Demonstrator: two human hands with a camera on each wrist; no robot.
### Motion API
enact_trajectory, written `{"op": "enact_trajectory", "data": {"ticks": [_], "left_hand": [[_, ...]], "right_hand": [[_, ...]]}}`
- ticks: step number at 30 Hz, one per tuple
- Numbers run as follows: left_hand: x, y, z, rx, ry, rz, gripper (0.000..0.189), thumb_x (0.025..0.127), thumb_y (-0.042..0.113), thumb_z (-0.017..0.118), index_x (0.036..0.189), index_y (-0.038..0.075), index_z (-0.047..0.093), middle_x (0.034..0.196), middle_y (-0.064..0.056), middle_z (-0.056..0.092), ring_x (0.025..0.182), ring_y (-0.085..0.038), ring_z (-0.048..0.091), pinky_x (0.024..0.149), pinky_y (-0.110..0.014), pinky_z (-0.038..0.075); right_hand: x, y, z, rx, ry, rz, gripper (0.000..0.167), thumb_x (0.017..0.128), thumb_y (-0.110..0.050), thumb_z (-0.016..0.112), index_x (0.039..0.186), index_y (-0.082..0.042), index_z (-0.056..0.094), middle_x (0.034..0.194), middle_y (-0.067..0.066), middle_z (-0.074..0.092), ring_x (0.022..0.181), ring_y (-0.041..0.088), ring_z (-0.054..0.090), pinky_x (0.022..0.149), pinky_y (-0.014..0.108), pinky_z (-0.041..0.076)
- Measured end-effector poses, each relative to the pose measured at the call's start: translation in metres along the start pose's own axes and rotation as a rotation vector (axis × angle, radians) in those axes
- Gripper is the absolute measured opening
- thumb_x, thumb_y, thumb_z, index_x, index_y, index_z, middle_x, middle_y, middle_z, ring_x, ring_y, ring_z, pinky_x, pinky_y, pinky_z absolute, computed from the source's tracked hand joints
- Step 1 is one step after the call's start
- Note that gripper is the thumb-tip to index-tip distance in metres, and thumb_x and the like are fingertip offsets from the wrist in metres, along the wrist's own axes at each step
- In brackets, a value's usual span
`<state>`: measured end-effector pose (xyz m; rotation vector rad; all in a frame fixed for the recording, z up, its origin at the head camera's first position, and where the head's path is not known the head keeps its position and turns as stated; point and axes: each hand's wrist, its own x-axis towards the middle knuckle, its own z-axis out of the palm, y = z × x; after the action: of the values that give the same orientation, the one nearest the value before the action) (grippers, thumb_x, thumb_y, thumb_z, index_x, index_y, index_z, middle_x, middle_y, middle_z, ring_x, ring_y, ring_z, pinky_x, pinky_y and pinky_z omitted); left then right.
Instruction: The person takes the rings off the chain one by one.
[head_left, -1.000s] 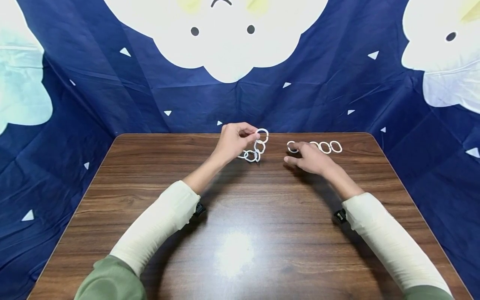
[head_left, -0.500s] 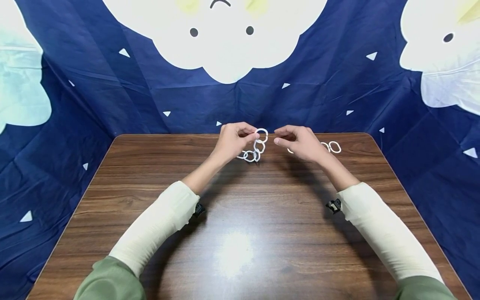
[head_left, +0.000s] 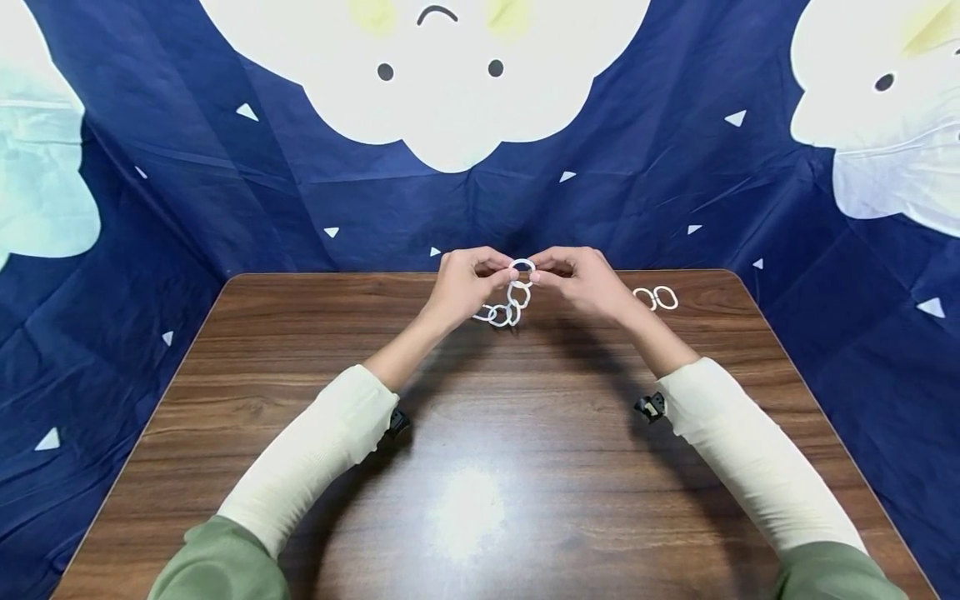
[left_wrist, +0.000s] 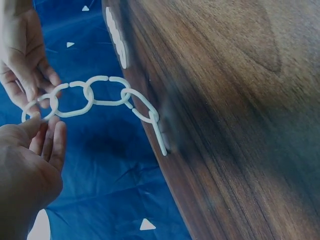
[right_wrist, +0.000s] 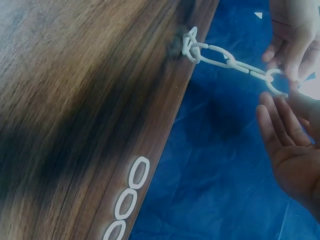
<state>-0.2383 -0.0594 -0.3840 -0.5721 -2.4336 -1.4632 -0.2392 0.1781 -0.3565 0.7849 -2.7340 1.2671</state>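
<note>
We list one white chain (left_wrist: 107, 103) at the twelve-o'clock edge of the counter (head_left: 480, 400), end link (head_left: 522, 261) pinched by near-closed fingers of left hand (head_left: 467, 287) and right hand (head_left: 583, 282); loose white links (right_wrist: 132, 190) at three o'clock from it

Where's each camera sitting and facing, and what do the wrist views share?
Head: worn on the head, looks forward and down at the table; left hand, right hand and sleeves show.
Left wrist: worn there, faces the chain; left hand lower left, right hand upper left.
Right wrist: worn there, faces the chain; right hand lower right, left hand upper right.
Shared by both wrist views: both hands, the chain, the table and blue cloth.
</note>
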Motion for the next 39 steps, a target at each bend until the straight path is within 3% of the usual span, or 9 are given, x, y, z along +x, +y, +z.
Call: {"op": "enact_trajectory", "data": {"ticks": [8,15,24,30,39], "left_hand": [[-0.001,0.000,-0.001,-0.028,-0.002,-0.008,0.016,0.099,0.013,0.089,0.108,0.001,0.087,0.097,-0.013,0.088,0.082,-0.018,0.081,0.071,-0.018,0.058],[-0.003,-0.003,0.000,-0.003,-0.024,-0.038,0.019,0.097,0.014,0.091,0.112,0.003,0.087,0.104,-0.011,0.088,0.092,-0.021,0.084,0.076,-0.021,0.060],[-0.003,-0.010,-0.001,0.016,-0.045,-0.051,0.020,0.095,0.013,0.093,0.109,0.003,0.085,0.105,-0.013,0.088,0.098,-0.027,0.086,0.090,-0.039,0.067],[-0.006,-0.014,0.000,0.012,-0.062,-0.077,0.018,0.096,0.012,0.092,0.110,0.003,0.085,0.107,-0.013,0.088,0.101,-0.029,0.086,0.092,-0.041,0.068],[-0.010,-0.023,0.007,0.001,-0.083,-0.079,0.019,0.096,0.011,0.091,0.112,0.002,0.085,0.109,-0.014,0.088,0.102,-0.027,0.085,0.086,-0.030,0.066]], "right_hand": [[0.002,-0.003,0.007,-0.010,0.060,-0.027,0.016,0.105,-0.016,0.082,0.118,-0.007,0.086,0.107,0.010,0.088,0.092,0.009,0.074,0.079,0.014,0.052],[0.001,-0.002,0.010,-0.017,0.076,-0.026,0.017,0.106,-0.016,0.081,0.116,-0.004,0.085,0.104,0.012,0.087,0.089,0.018,0.075,0.074,0.016,0.050],[0.005,-0.005,0.009,0.002,0.080,-0.028,0.017,0.107,-0.017,0.081,0.116,-0.004,0.085,0.104,0.013,0.086,0.093,0.023,0.078,0.075,0.014,0.051],[0.005,-0.008,0.009,0.020,0.076,-0.012,0.016,0.106,-0.017,0.081,0.117,-0.005,0.085,0.105,0.013,0.087,0.096,0.033,0.079,0.076,0.014,0.052],[0.006,-0.007,0.009,0.030,0.083,-0.010,0.015,0.106,-0.017,0.081,0.115,-0.006,0.085,0.101,0.014,0.086,0.082,0.001,0.070,0.074,0.015,0.054]]}}
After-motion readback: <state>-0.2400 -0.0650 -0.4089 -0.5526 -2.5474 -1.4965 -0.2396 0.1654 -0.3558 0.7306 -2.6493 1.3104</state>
